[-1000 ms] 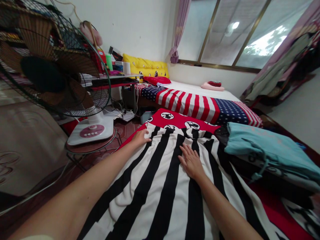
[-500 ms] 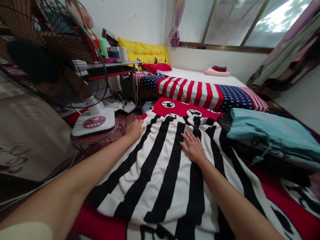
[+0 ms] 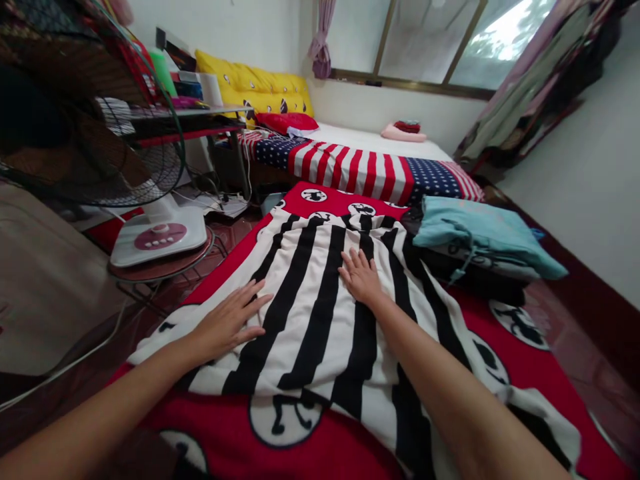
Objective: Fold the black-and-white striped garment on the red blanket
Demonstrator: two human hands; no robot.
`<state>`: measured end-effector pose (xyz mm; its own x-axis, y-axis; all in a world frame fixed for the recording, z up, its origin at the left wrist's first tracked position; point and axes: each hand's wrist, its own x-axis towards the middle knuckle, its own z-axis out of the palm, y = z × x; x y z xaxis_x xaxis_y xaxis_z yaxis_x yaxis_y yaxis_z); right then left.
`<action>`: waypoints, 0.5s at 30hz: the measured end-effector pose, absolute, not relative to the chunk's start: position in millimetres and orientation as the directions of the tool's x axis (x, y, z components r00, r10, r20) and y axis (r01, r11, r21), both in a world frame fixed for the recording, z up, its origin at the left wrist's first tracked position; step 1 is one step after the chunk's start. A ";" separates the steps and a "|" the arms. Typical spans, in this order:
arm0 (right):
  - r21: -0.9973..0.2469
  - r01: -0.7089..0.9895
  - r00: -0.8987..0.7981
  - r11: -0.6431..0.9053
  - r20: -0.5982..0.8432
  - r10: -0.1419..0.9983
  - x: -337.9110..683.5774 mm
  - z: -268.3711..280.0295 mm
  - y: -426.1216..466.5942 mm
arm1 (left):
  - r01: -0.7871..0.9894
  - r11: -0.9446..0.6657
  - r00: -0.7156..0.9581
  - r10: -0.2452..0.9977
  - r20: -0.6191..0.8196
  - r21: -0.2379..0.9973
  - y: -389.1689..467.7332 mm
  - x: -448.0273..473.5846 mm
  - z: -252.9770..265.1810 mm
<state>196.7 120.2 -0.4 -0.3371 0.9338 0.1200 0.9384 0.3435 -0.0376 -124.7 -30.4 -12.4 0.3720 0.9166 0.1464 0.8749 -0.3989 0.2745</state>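
Facing palm-down, left hand and right hand splay over striped cloth.

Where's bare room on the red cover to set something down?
The red cover is bare before the near edge of the striped cloth and beyond its far edge, toward the flag-patterned bedding. Crowded: far right, around the turquoise garment.
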 end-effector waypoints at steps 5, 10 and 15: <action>-0.096 0.849 -0.521 0.520 0.021 0.854 220.7 15.2 61.0 | 0.853 -0.473 0.433 0.877 0.209 0.220 -28.0 -117.6 -7.3; -0.269 0.823 -0.487 0.501 0.122 0.865 296.6 44.8 18.1 | 0.709 -0.627 0.584 0.779 0.229 0.322 -31.3 -69.2 14.1; -0.214 0.977 0.059 -0.015 0.202 0.978 392.9 43.4 -4.6 | 0.614 -0.611 0.634 0.759 0.149 0.500 -29.3 -27.4 25.4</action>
